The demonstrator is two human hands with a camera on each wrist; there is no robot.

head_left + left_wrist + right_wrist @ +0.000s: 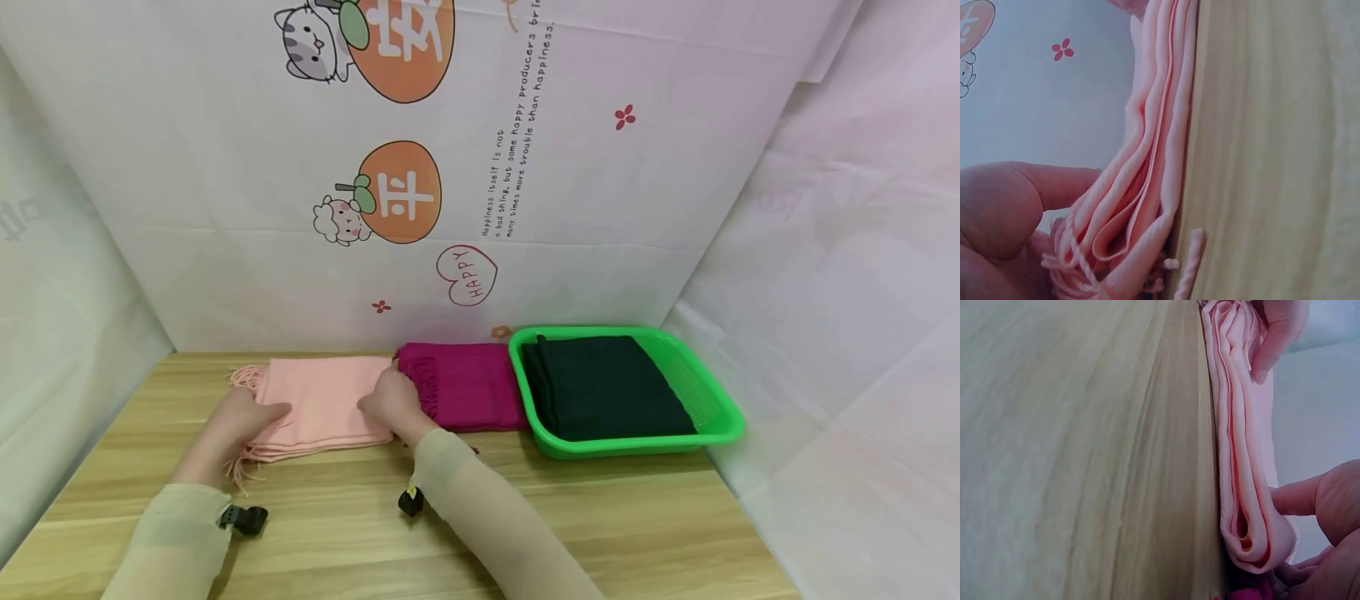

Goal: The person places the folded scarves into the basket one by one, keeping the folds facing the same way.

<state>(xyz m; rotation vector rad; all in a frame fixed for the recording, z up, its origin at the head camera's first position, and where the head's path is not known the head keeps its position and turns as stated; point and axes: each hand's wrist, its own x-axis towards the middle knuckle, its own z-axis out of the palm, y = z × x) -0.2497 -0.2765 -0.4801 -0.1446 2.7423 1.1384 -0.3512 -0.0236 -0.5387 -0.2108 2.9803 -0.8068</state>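
Note:
A folded pink fringed scarf (322, 402) lies flat on the wooden table, its layers stacked. My left hand (238, 415) grips its fringed left end, thumb on top; the left wrist view shows the fringe (1075, 278) by the fingers. At the folded right end, my right hand (396, 404) pinches the scarf, thumb above. In the right wrist view its fingers (1310, 575) tuck at the fold's lower edge, partly hidden. Just right of that hand lies a folded magenta scarf (480, 387) with fringe on its left side.
A green plastic basket (630, 448) stands at the right, against the magenta scarf's right end. Inside it lies a folded dark cloth (611, 387). A printed white sheet (585, 200) rises behind the table (360, 533), with white sheets at both sides.

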